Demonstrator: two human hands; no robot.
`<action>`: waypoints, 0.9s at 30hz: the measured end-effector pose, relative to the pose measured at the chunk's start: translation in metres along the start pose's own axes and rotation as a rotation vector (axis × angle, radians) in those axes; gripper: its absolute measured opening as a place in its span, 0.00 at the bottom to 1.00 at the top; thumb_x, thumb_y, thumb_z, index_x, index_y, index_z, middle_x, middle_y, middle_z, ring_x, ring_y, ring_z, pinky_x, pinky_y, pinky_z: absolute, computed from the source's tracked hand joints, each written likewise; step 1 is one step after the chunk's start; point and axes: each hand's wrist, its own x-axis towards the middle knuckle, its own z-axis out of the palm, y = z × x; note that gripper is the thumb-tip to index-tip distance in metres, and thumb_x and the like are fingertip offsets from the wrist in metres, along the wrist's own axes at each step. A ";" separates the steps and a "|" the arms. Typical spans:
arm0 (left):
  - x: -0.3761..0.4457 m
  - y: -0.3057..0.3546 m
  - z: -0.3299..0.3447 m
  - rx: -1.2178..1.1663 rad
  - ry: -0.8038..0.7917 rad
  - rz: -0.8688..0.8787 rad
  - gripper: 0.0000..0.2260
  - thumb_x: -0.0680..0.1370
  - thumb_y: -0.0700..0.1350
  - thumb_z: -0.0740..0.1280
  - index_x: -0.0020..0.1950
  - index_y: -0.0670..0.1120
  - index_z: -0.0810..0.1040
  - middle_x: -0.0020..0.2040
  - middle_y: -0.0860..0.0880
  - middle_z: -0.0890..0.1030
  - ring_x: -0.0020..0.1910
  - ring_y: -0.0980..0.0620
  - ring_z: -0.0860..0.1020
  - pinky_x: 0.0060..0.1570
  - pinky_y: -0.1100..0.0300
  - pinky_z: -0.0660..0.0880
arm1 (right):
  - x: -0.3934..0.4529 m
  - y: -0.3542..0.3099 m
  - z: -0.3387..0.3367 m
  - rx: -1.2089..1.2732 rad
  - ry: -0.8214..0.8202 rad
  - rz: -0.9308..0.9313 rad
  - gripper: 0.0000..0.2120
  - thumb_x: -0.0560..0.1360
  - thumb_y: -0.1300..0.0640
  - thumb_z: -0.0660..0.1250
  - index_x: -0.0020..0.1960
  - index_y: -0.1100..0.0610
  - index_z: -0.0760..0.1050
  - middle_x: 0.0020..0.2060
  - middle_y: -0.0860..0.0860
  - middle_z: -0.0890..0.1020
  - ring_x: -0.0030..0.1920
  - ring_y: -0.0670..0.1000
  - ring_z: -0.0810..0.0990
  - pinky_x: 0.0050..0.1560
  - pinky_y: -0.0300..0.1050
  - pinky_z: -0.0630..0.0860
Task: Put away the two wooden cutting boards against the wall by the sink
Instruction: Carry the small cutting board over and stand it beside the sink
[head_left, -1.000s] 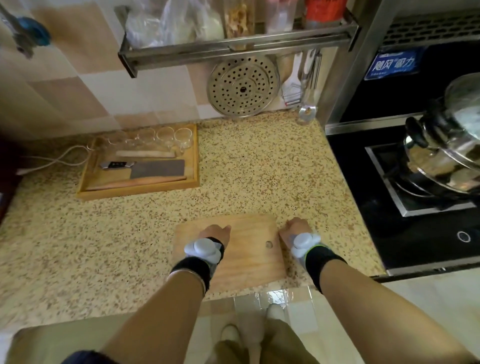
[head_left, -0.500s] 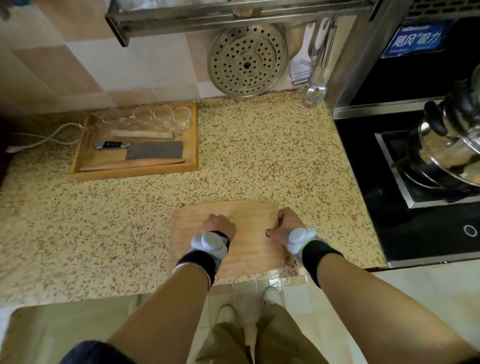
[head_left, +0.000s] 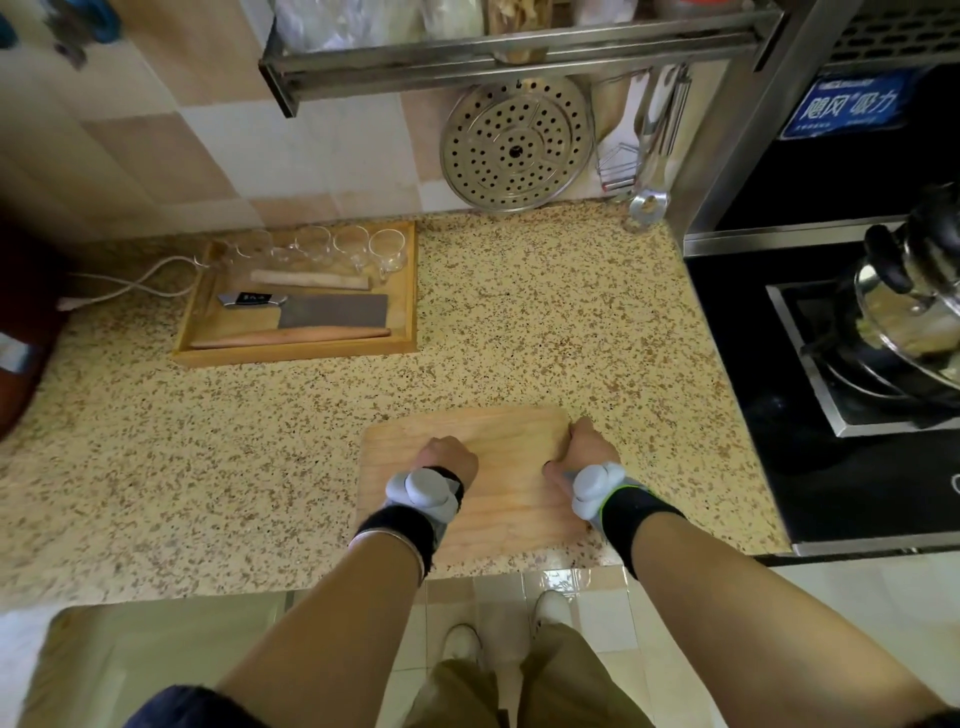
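The speckled worktop (head_left: 218, 467) fills most of the view, with the black stove (head_left: 831, 467) to its right carrying a steel pot (head_left: 914, 317). A tiled wall (head_left: 208, 156) runs along the back; no sink shows here, so the spot where the boards belong lies out of sight. A wooden tray (head_left: 296, 351) sits toward the back left, holding glass cups (head_left: 343, 247), a cleaver (head_left: 311, 309) and a rolling pin (head_left: 291, 338). A round perforated steamer plate (head_left: 514, 143) leans on the wall under a metal rack (head_left: 519, 52).

Only one cutting board (head_left: 498, 441) is visible, lying flat at the front edge of the worktop, so the task looks barely begun: neither board is stored yet, and the second one I cannot find. The left hand (head_left: 447, 457) rests knuckles-up on the board's middle, fingers curled under; whether it grips anything I cannot tell. The right hand (head_left: 584, 449) is wrapped over the board's right edge, seemingly clamped on it. Judging from that, lifting comes next. The tray and its glasses stand nearest any path leftward along the wall
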 end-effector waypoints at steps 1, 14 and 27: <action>-0.001 -0.001 -0.003 -0.007 0.005 0.002 0.16 0.79 0.44 0.58 0.62 0.39 0.76 0.62 0.40 0.78 0.62 0.41 0.76 0.58 0.52 0.72 | -0.001 -0.003 -0.002 -0.001 0.001 0.007 0.28 0.73 0.56 0.68 0.67 0.63 0.61 0.58 0.60 0.77 0.56 0.61 0.78 0.51 0.50 0.78; -0.046 0.003 -0.064 0.053 0.097 0.130 0.11 0.77 0.43 0.57 0.51 0.42 0.76 0.46 0.45 0.76 0.43 0.45 0.75 0.41 0.58 0.71 | -0.032 -0.065 -0.044 0.249 -0.035 -0.301 0.15 0.67 0.52 0.66 0.50 0.59 0.78 0.50 0.59 0.83 0.40 0.57 0.79 0.41 0.44 0.70; -0.089 -0.055 -0.123 -0.291 0.249 0.135 0.15 0.77 0.50 0.60 0.58 0.46 0.79 0.58 0.43 0.80 0.55 0.43 0.78 0.55 0.55 0.73 | -0.118 -0.189 -0.039 0.401 -0.360 -0.409 0.09 0.64 0.59 0.63 0.26 0.57 0.71 0.17 0.51 0.73 0.17 0.50 0.70 0.24 0.34 0.71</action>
